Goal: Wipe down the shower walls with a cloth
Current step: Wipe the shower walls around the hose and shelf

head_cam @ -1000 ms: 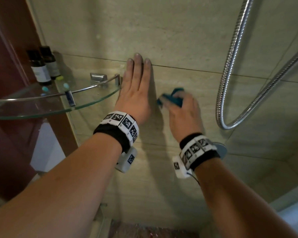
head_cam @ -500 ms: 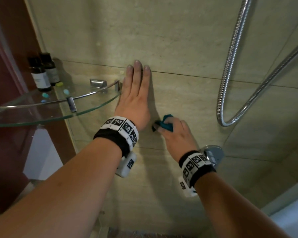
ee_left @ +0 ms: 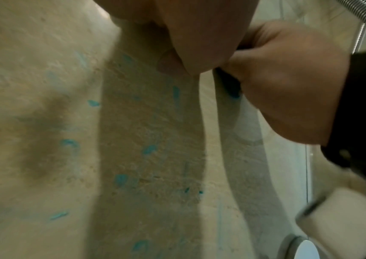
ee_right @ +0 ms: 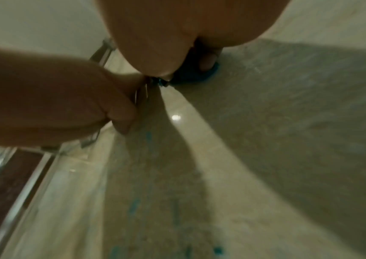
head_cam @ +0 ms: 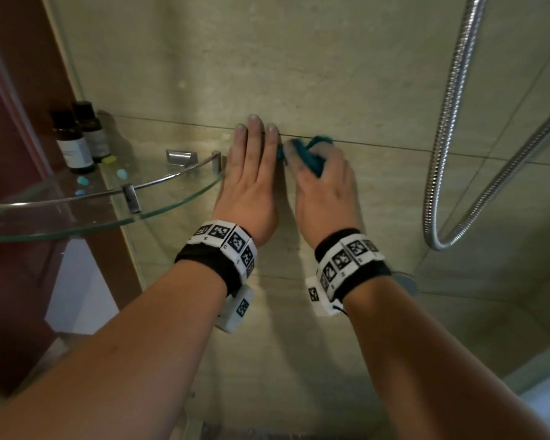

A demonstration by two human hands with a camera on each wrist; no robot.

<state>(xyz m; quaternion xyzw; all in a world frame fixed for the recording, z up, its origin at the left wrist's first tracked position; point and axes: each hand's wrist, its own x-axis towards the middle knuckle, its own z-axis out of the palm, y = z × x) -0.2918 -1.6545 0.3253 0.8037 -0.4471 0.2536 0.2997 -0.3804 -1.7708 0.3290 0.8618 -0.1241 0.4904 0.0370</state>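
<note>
My left hand (head_cam: 251, 166) lies flat on the beige tiled shower wall (head_cam: 299, 58), fingers straight and pointing up to a grout line. Right beside it my right hand (head_cam: 321, 182) grips a bunched teal cloth (head_cam: 311, 154) and presses it against the wall at that same grout line. The cloth (ee_right: 191, 73) shows dark under the right palm in the right wrist view, and only an edge of the cloth (ee_left: 233, 87) shows in the left wrist view. Teal smears (ee_left: 148, 149) dot the wall (ee_left: 44, 70) below my hands.
A glass corner shelf (head_cam: 77, 217) with a metal rail juts out at the left, holding two dark bottles (head_cam: 77, 138) and small coloured bits. A metal shower hose (head_cam: 442, 154) loops down at the right. A round chrome fitting (head_cam: 405, 281) sits behind my right wrist.
My right hand with the cloth swept down the wall, then back up and left to the grout line beside my left hand. The left hand stayed flat on the wall.
</note>
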